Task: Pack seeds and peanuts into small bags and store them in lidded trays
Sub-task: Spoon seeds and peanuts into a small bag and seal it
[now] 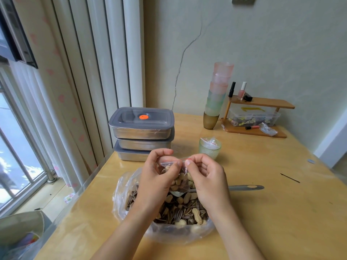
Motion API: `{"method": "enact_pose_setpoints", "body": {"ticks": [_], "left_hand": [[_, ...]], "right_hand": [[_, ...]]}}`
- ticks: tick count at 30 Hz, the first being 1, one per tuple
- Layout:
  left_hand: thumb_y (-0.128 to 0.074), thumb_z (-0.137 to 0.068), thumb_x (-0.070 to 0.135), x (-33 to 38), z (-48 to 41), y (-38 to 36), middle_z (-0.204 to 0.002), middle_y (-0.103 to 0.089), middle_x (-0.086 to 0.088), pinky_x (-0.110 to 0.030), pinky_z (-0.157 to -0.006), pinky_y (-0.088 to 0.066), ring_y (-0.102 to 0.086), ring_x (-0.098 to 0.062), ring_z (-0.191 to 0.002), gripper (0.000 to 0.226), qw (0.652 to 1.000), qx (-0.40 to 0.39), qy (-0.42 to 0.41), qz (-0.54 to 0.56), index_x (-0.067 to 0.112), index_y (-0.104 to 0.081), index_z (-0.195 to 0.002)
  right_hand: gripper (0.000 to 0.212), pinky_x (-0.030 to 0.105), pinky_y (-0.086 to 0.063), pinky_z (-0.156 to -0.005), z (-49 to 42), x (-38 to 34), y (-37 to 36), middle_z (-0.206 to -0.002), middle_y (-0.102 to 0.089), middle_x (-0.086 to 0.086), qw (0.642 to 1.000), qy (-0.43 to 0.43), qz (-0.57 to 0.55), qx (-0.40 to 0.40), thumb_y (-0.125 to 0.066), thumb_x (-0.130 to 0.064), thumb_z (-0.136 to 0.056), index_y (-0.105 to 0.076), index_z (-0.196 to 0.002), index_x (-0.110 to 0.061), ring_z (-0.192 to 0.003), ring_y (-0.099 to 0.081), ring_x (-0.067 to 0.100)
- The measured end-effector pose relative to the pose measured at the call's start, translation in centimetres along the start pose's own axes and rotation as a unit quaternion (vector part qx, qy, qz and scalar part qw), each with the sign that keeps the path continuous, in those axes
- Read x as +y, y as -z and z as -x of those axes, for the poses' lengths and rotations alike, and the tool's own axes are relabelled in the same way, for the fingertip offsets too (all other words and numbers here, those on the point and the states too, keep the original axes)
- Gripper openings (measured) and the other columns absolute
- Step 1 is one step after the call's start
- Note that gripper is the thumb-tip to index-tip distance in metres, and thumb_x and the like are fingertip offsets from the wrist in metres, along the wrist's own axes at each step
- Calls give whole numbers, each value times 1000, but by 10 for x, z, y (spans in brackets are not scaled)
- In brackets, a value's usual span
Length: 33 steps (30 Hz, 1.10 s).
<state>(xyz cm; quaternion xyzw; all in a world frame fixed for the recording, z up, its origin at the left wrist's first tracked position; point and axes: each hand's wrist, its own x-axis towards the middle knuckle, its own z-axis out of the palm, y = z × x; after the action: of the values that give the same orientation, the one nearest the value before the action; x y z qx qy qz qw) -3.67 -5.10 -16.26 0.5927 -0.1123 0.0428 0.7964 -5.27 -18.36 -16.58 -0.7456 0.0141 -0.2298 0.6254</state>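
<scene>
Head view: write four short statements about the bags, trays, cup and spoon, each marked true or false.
1. The left hand and right hand both pinch the top of the small clear red-sealed zip bag. True.
2. The three grey-lidded steel trays lie side by side. False: they are stacked.
3. The green glass cup holds spare clear bags. True.
4. The grey metal spoon lies on the top tray. False: its handle rests on the wooden table, its bowl in the large clear plastic bag of seeds and peanuts.
</scene>
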Motion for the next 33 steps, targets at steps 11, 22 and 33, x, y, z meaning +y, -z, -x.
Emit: {"method": "enact_pose_setpoints", "body": {"ticks": [11, 22, 33], "left_hand": [[-69, -94, -1, 4, 2, 0, -85, -65, -1, -26, -55, -53, -59, -16, -63, 27, 1000, -2, -10, -8, 8, -59, -117], [-72, -94, 11, 3, 3, 2, -85, -71, -6, -26, -61, -55, -64, -13, -70, 19, 1000, -8, 6, -23, 10, -63, -111], [-66, -98, 10, 4, 1, 4, -72, -62, -2, -20, -64, -49, -57, -13, -68, 15, 999, -35, -7, -24, -3, -64, -90]], "right_hand": [[17, 36, -58, -74, 2, 0, -2, -80, -74, 0, 999, 24, -9, -24, -72, -12, -96, -71, -83, -22, -76, -70, 13], [16, 41, -55, -77, 1, -2, 1, -78, -71, -1, 1000, 19, -17, -12, -68, -14, -99, -68, -85, -22, -75, -66, 13], [14, 29, -55, -77, 3, -3, 2, -87, -73, -2, 997, 9, -63, -50, -69, -13, -99, -68, -89, -23, -83, -68, 12]]}}
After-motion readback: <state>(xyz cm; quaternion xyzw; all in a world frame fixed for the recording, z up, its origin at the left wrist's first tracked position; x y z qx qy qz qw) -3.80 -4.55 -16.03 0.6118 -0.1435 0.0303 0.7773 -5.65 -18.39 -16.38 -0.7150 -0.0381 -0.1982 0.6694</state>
